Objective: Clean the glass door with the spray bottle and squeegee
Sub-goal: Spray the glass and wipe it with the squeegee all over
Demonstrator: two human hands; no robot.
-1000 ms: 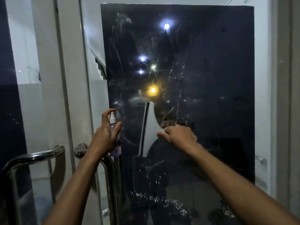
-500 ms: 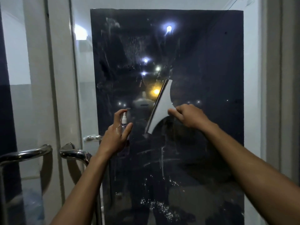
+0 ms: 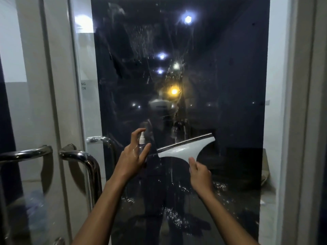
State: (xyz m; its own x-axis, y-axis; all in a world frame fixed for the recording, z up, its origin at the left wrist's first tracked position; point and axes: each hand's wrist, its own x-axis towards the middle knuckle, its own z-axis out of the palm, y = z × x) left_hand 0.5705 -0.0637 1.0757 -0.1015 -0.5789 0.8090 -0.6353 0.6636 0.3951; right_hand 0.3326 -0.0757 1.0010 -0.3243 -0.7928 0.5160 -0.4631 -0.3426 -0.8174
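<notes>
Two chrome door handles (image 3: 77,156) stood at the left, beside the glass door (image 3: 221,85). My left hand (image 3: 131,159) gripped the small spray bottle (image 3: 141,144), thumb and fingers curled round its body, index finger raised above the white nozzle, which faced the glass. To its right, the pale squeegee (image 3: 184,147) lay against the wet, streaked pane, blade uppermost and tilted up toward the right. My right hand (image 3: 199,174) pinched its handle from below.
</notes>
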